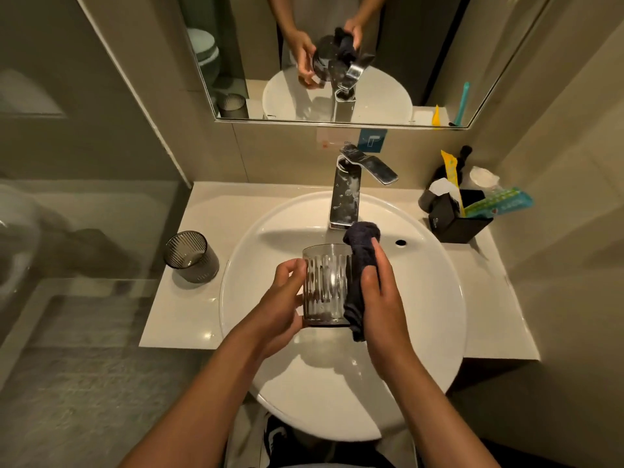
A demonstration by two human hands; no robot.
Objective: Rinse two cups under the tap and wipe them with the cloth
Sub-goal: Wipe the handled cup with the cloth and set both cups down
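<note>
Here we hold one ribbed glass cup [326,285] above the white basin [435,298], just in front of the chrome tap [346,194]. Our left hand [282,298] is curled around the cup's left side and base, fingers closed on it. Our right hand [380,292] is closed on a dark cloth [359,261], pressing it against the cup's right wall; the cloth bunches up past the rim and hangs below the base.

We count two cups in all. The second cup [190,256] stands upright on the pale tabletop [175,315], left of the basin and well apart from our hands.

As for writing, little can be read. A blue sign [372,140] and a white label [332,140] sit on the wall beneath the mirror [439,45], their print too small to make out. To the right, one black box [459,219] on the tabletop holds a yellow packet [450,172] and a green-blue packet [506,202]; both carry print, but it is blurred. The mirror shows our two hands, the held cup, the cloth and the standing cup again.
</note>
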